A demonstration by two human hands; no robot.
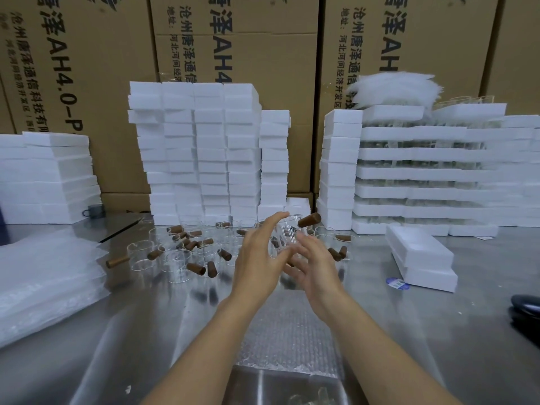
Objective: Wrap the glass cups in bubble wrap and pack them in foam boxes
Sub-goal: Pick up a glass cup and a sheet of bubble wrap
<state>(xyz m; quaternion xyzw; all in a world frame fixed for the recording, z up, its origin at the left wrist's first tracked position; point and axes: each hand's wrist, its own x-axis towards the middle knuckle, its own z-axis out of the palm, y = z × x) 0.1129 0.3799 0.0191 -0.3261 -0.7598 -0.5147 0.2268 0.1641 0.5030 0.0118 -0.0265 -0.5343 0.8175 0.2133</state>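
Cup in hand: the clear glass cup (287,233) hangs above the table, between the two hands at mid-view; motion blur softens its outline
Long axis: its brown wooden handle (309,220) points off toward 1 o'clock; the glass body runs back toward 7 o'clock
Left hand: the left hand (258,258) sits at 9 o'clock of the cup, fingers reaching up along the glass, thumb below it; whether it truly grips cannot be told through the blur
Right hand: the right hand (317,268) sits at 5 o'clock of the cup, fingers straight and spread; the hands are apart with the cup between them
Nearer hand: by judgement the left, which lies along the glass
Wrap target: a flat sheet of clear bubble wrap (289,331) lies on the grey metal table (423,331) at 6 o'clock of the hands, under the forearms; the coming move likely calls for bringing the cup down and back onto it
Packing target: two stacked white foam boxes (420,255) at 3 o'clock, well apart
Surroundings: loose glass cups (175,255) at 9 to 10 o'clock; a pile of bubble wrap sheets (43,282) at 8 o'clock; tall foam stacks (198,147) at 12 o'clock
Obstruction: more loose cups stand just beyond the hands; a swinging handle could knock them
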